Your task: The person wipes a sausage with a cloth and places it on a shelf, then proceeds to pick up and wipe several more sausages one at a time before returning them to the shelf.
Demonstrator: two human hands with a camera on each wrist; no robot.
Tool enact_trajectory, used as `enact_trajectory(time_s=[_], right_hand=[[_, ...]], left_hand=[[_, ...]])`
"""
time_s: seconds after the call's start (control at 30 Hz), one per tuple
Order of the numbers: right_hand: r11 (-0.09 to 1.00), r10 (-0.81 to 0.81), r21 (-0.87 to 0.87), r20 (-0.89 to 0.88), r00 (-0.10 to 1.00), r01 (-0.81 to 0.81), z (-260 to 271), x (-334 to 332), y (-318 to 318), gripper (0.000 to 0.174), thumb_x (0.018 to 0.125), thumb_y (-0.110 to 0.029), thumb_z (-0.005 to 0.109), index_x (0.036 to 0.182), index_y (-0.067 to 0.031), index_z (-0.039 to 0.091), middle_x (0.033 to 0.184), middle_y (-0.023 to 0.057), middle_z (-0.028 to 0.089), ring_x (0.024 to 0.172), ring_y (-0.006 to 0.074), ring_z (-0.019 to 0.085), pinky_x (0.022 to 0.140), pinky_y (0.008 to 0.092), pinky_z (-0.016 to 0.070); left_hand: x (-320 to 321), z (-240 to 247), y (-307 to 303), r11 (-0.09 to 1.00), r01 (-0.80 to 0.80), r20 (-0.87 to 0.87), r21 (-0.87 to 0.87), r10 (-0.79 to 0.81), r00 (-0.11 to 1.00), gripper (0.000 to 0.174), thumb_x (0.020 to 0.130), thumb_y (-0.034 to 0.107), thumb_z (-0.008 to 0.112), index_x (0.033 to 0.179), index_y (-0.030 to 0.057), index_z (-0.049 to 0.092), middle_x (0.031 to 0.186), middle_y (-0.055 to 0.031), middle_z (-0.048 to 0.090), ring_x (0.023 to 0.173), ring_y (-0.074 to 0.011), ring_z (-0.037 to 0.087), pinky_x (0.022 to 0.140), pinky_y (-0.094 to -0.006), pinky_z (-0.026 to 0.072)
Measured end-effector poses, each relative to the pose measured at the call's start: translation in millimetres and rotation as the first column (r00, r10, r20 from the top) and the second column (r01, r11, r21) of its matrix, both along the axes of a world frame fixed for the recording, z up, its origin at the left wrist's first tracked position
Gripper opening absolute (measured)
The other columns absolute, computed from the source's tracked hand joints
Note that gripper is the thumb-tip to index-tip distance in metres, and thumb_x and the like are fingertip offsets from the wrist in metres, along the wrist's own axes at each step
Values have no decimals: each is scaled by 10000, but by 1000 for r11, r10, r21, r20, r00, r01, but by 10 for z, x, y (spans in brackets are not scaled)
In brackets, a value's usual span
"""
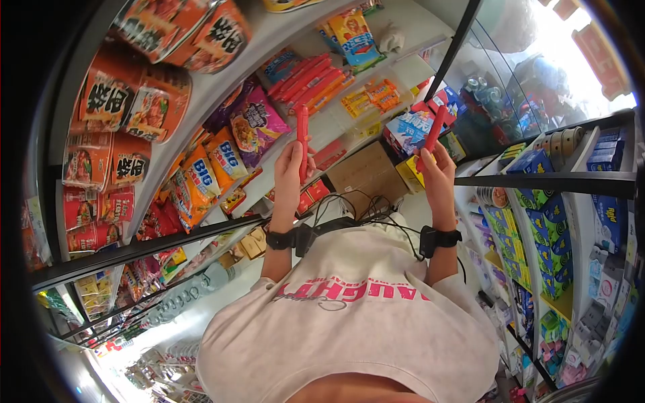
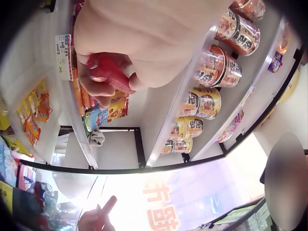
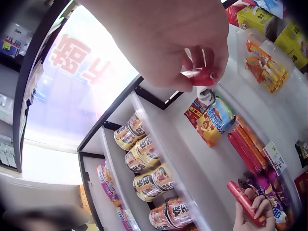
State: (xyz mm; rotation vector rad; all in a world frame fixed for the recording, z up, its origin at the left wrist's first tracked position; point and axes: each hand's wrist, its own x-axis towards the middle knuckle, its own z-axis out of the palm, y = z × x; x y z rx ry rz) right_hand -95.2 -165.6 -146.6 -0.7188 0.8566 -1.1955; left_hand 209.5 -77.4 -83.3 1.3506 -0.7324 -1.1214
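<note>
In the head view my left hand (image 1: pixel 289 168) grips a long red wrapped sausage (image 1: pixel 304 138) by its lower part, the stick pointing upward. The right hand (image 1: pixel 439 176) pinches a similar red sausage (image 1: pixel 435 127), tilted, well apart from the first. The right wrist view shows fingers and thumb curled round the right sausage (image 3: pixel 202 78), with the left-hand one (image 3: pixel 246 202) at lower right. Between the hands and the shelf lies a row of red and orange sticks of the same shape (image 1: pixel 312 80). The left palm covers part of its sausage (image 2: pixel 109 71) in the left wrist view.
Noodle tubs (image 1: pixel 101 101) line the left shelves, beside purple and orange snack bags (image 1: pixel 259 127). A clear bin with yellow-orange packs (image 1: pixel 369 97) stands ahead. Below it sits a cardboard box (image 1: pixel 366 168). Boxed goods fill the right-hand shelves (image 1: pixel 551 242), and a black shelf post (image 1: pixel 453 50) rises ahead.
</note>
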Motion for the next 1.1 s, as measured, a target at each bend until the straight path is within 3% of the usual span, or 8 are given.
enact_trajectory(time_s=[0.2,0.27,0.4,0.57,0.77,0.87,0.97,1.1], right_hand=[[995,-10,-100,-100,995,0,121,548,269,302,983,-51,630,1268,-26,533,1078,70,655,894,133,637,787,251,490],[998,26,-55,-33,999,-28,162,641,348,312,982,-49,623,1279,-27,529,1085,73,655,893,135,636,794,253,483],[997,11,-70,-65,998,-16,253,805,508,314,998,-81,612,1295,-32,522,1082,85,660,904,131,636,763,240,476],[996,-32,-85,-212,977,14,427,797,583,343,964,-36,657,1272,-35,507,1100,70,621,942,123,630,782,268,524],[986,-38,-168,-201,979,4,500,556,430,377,910,27,697,1221,-46,499,1099,49,587,939,128,638,850,295,542],[986,-44,-167,-200,979,10,495,383,390,377,903,31,699,1214,-49,503,1086,46,589,942,128,639,859,286,536],[983,-74,-180,-192,979,39,430,254,336,366,903,5,705,1206,-73,517,1052,20,594,899,87,623,733,231,462],[977,-118,-186,-86,989,100,357,13,304,353,909,-23,705,1204,-90,523,1052,10,592,887,66,620,664,202,427]], left_hand=[[524,-155,169,997,19,-115,-73,-27,993,404,1102,291,468,1377,4,540,846,-35,607,630,-64,512,499,-210,370],[573,-27,158,995,28,-154,-91,-42,987,394,1104,282,462,1371,4,542,841,-38,606,642,-67,522,499,-208,373],[713,-242,157,996,74,-63,-46,-77,995,400,1109,296,441,1366,8,546,868,-59,640,661,-72,533,533,-214,399],[674,-157,57,991,67,-171,-118,-86,981,431,1118,313,401,1393,10,536,943,-77,678,675,-78,539,579,-229,421],[476,-140,-41,986,13,-186,-166,-45,982,462,1116,341,403,1401,2,535,886,-53,649,654,-73,511,559,-230,405],[465,-174,-57,979,121,-185,-165,-151,971,495,1107,375,419,1408,1,540,869,-39,632,654,-71,510,539,-229,392],[281,-92,-94,987,76,-203,-143,-104,974,413,1086,342,490,1301,6,600,854,-31,625,658,-72,520,537,-233,389],[44,-105,-159,991,87,52,-100,-82,995,253,1052,257,571,1154,28,607,871,-41,650,683,-74,547,569,-234,408]])
